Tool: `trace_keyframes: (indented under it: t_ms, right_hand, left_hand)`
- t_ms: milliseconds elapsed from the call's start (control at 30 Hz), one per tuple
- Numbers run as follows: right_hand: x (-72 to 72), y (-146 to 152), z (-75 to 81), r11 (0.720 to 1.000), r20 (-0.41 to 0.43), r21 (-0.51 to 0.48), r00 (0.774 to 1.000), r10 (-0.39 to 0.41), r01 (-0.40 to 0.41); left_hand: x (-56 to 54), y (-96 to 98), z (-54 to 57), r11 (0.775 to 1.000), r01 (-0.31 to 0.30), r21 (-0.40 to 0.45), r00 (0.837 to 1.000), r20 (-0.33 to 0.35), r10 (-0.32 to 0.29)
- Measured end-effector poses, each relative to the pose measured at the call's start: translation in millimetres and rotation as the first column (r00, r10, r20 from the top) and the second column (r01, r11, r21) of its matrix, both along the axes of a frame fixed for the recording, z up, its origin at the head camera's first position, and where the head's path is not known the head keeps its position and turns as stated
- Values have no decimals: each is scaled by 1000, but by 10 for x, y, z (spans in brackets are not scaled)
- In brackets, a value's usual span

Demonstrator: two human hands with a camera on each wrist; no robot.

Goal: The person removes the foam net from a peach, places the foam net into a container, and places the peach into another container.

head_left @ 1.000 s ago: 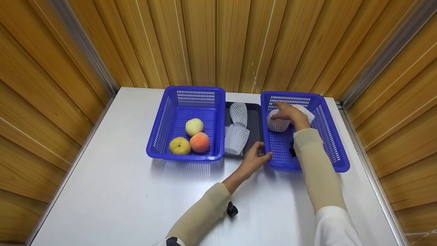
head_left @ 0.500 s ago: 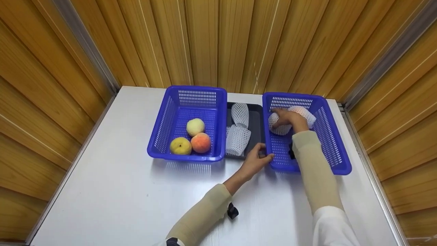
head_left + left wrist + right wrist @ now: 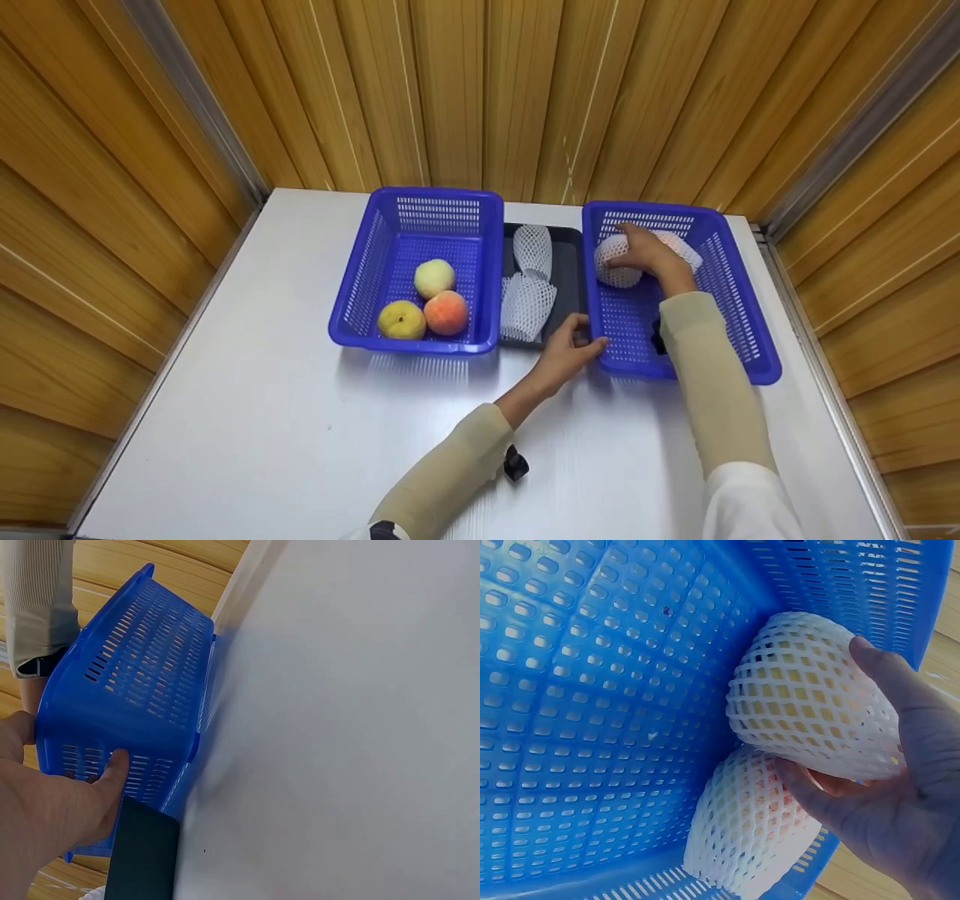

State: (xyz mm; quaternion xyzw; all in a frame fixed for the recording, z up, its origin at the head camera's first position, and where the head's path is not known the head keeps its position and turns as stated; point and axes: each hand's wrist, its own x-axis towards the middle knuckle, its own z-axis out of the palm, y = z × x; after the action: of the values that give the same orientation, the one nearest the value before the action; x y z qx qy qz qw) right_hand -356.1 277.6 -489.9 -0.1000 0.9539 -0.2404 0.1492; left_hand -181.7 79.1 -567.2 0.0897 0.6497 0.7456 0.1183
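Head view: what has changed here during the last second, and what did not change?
The right hand moved the net-wrapped fruit slightly toward the far end of the right blue plastic basket, beside a second wrapped fruit. The left hand still grips that basket's near left corner. The three bare fruits and loose foam nets stayed put.

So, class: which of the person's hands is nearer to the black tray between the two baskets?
Left. The left hand touches the black tray at its near corner; the right hand is inside the right basket.

White table point(image 3: 262, 420), two blue baskets point(image 3: 420, 337) point(image 3: 750, 352), black tray point(image 3: 566, 255)
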Motion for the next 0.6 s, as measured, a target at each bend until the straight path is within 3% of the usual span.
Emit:
trace_keyframes:
  t_ms: [200, 367, 600]
  right_hand:
    - [11, -81, -49, 992, 37, 89, 996, 83, -86]
    - [14, -111, -94, 982, 73, 170, 995, 70, -82]
    - [-7, -108, -121, 981, 74, 182, 996, 52, -64]
  left_hand:
    - [1, 8, -7, 1000, 1, -14, 1000, -12, -2]
    - [2, 14, -14, 1000, -5, -8, 1000, -12, 5]
    - [-6, 16, -3, 1000, -5, 19, 1000, -14, 5]
